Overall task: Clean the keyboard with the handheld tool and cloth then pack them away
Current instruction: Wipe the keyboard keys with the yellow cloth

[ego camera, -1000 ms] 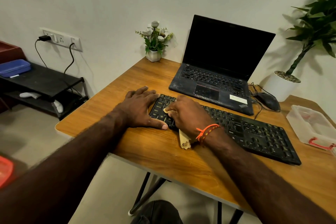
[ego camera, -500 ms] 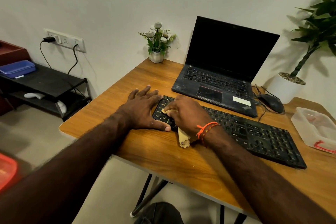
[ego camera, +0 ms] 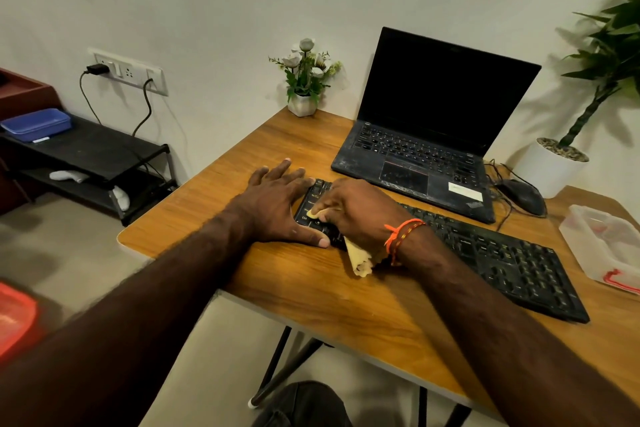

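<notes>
Wooden tabletop (ego camera: 346, 305) carrying keyboard (ego camera: 502, 260) along front edge, laptop (ego camera: 415, 156) behind, flower pot (ego camera: 302, 104) sitting at far-left corner, clear box (ego camera: 602, 243) lying at right edge.

Left grip (ego camera: 277, 204) flat, right grip (ego camera: 360, 215) curled

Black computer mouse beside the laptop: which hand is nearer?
Right. The right hand, gripping the yellow cloth, is on the black keyboard's left end; the left hand lies farther from the black computer mouse.

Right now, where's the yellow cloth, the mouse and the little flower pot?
yellow cloth (ego camera: 360, 258): head view, on its loose end below the right hand.
mouse (ego camera: 523, 196): head view, on its black top.
flower pot (ego camera: 302, 105): head view, on its white front.
</notes>
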